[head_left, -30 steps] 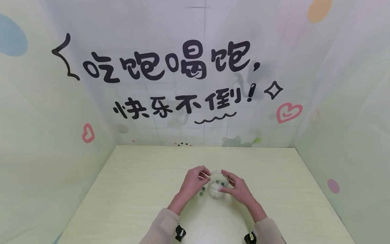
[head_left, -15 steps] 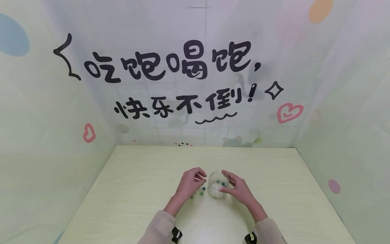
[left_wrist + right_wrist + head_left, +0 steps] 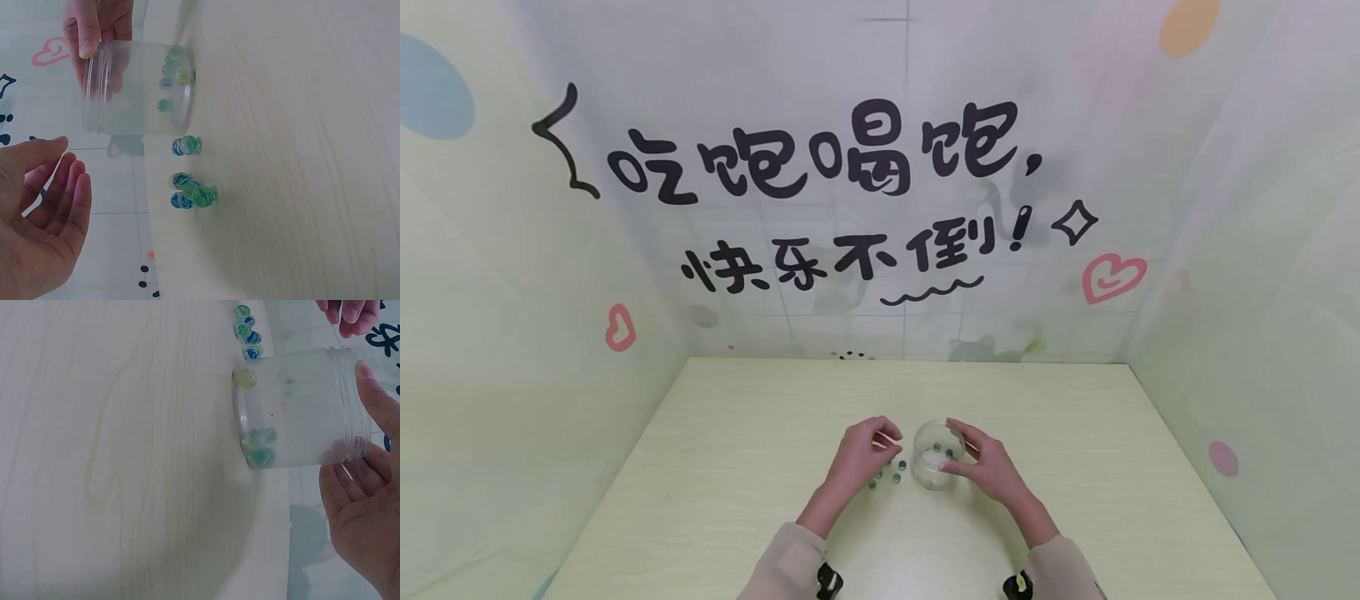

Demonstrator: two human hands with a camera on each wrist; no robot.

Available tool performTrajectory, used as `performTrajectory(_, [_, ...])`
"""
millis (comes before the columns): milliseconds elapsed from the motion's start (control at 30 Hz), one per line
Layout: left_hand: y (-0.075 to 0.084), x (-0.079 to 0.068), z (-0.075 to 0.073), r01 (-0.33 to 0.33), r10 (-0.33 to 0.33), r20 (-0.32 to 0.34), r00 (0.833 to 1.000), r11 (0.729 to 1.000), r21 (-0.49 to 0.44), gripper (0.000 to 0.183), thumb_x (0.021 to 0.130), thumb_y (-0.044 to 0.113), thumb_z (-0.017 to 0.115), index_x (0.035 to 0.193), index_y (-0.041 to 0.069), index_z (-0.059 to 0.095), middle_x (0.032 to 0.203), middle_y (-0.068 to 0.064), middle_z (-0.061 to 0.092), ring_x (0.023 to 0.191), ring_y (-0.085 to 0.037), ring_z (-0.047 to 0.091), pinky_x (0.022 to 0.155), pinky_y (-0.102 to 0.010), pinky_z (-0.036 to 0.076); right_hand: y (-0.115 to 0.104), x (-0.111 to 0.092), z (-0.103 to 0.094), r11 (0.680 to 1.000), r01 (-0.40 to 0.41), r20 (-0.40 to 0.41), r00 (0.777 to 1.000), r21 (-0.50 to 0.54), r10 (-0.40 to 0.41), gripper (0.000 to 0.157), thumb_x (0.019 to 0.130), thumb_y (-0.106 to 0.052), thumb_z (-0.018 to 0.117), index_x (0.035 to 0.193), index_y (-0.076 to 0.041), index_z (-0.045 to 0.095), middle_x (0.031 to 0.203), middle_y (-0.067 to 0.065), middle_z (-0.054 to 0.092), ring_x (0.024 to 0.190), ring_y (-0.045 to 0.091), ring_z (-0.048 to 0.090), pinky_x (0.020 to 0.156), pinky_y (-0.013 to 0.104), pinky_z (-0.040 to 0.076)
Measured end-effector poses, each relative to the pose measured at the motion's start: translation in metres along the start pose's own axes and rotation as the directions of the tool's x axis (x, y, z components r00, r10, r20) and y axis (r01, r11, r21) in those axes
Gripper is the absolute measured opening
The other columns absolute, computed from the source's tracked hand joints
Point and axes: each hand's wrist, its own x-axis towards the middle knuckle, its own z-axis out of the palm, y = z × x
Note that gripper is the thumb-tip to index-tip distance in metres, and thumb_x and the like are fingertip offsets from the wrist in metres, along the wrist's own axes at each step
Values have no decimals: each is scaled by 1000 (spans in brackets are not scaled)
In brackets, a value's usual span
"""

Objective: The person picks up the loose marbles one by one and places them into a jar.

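Observation:
My right hand [image 3: 991,467] holds a clear plastic jar [image 3: 931,478] near its mouth, thumb on one side and fingers on the other. The jar stands upright on the table; green, blue and yellowish marbles [image 3: 261,455] lie on its bottom. To the jar's left, my left hand [image 3: 856,457] hovers above several loose glass marbles [image 3: 201,195]. Its fingers are loosely bent, and no marble shows between thumb and fingertips in the left wrist view. From the head view, this hand partly covers the loose marbles.
The pale wood-grain table [image 3: 737,433] is enclosed by a back wall [image 3: 850,50] with black lettering and by side walls printed with hearts and dots. Beige sleeves [image 3: 786,560] and black wrist straps show at the front.
My left hand has drawn back leftward from the jar's mouth to over the loose marbles, uncovering more of them. The right hand and jar stay in place.

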Motion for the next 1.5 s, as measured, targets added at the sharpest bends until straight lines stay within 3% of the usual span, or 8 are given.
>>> performTrajectory(167, [-3, -1, -1, 3, -3, 4, 1000, 1000, -9, 11, 88, 6, 73, 98, 6, 69, 96, -5, 70, 86, -14, 68, 73, -19, 57, -24, -7, -3, 1000, -5, 8, 1000, 17, 5, 64, 85, -3, 76, 141, 8, 47, 145, 28, 50, 138, 45, 44, 111, 54, 41])
performTrajectory(267, [-6, -2, -1, -1, 1, 4, 1000, 1000, -11, 10, 88, 6, 73, 97, 5, 69, 96, -5, 70, 86, -14, 67, 74, -20, 58, -25, -8, -4, 1000, -7, 14, 1000, 15, 7, 64, 85, -4, 76, 142, 8, 47, 146, 29, 50, 138, 45, 44, 111, 54, 41])
performTrajectory(467, [-11, -4, -2, 15, -15, 3, 1000, 1000, -12, 9, 88, 6, 72, 96, 8, 69, 95, -5, 70, 85, -13, 67, 74, -21, 58, -6, -2, 1, 1000, -1, -8, 1000, 8, 2, 65, 85, -1, 75, 143, 7, 46, 147, 28, 49, 139, 45, 43, 112, 54, 40])
performTrajectory(700, [-17, -7, -1, 13, -13, -6, 1000, 1000, -17, 8, 88, 5, 72, 94, 4, 68, 92, -7, 71, 83, -14, 68, 72, -21, 58, 19, 5, 4, 1000, -2, -7, 1000, 3, 2, 69, 84, -5, 77, 145, 2, 46, 148, 24, 49, 140, 41, 44, 112, 50, 42])
performTrajectory(1100, [-22, -14, -3, 65, -65, 4, 998, 997, -30, 11, 86, 6, 73, 96, 5, 69, 93, -6, 71, 83, -13, 67, 70, -19, 57, 21, 6, 2, 1000, 0, -3, 1000, 10, 0, 70, 83, -8, 79, 145, 0, 47, 149, 22, 49, 140, 40, 45, 112, 50, 42])
performTrajectory(1500, [-36, -18, -1, 64, -64, 2, 998, 998, -19, 11, 85, 4, 74, 95, 6, 68, 93, -6, 71, 83, -14, 68, 71, -21, 58, 22, 6, 2, 1000, 15, -3, 1000, 11, -15, 69, 83, -7, 79, 144, 1, 47, 148, 23, 50, 140, 41, 45, 112, 50, 42])
